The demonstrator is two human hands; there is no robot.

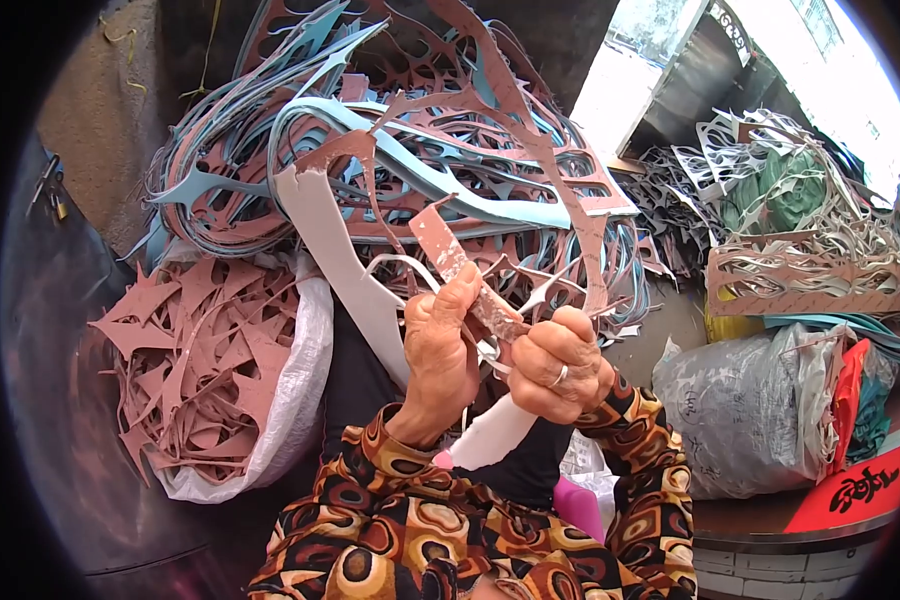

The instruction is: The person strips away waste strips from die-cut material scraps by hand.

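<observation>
My left hand (440, 350) and my right hand (560, 365) are raised together in front of me, both closed on a narrow brown-and-white scrap strip (450, 255) that slants up to the left between them. A thin white offcut loop (395, 265) hangs off the strip beside my left thumb. A wide white strip (335, 260) runs from behind my left hand up into the pile. My right hand wears a ring. Both sleeves carry an orange, brown and black pattern.
A big tangled heap of brown and pale blue cut-out sheet scraps (400, 130) fills the space ahead. A white sack (290, 400) of brown offcuts sits at the left. At right, a grey plastic bag (745, 410), more scrap stacks (810, 250) and a red board (860, 490).
</observation>
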